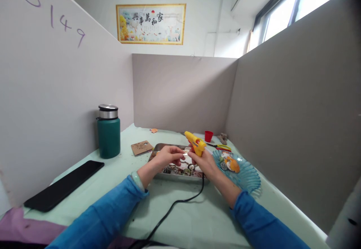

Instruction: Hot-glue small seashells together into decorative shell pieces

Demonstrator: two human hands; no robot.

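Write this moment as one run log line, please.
right hand: holds glue gun | left hand: at small pale piece | below: tray with shells | right side: blue plate

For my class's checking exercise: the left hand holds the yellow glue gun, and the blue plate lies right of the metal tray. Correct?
Not quite: the head view shows the right hand holding the yellow glue gun. The blue plate does lie right of the metal tray.

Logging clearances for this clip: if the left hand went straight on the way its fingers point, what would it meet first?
Apart from the small pale piece between the hands, the left hand would probably first meet the right hand, which holds the yellow glue gun; depth is unclear.
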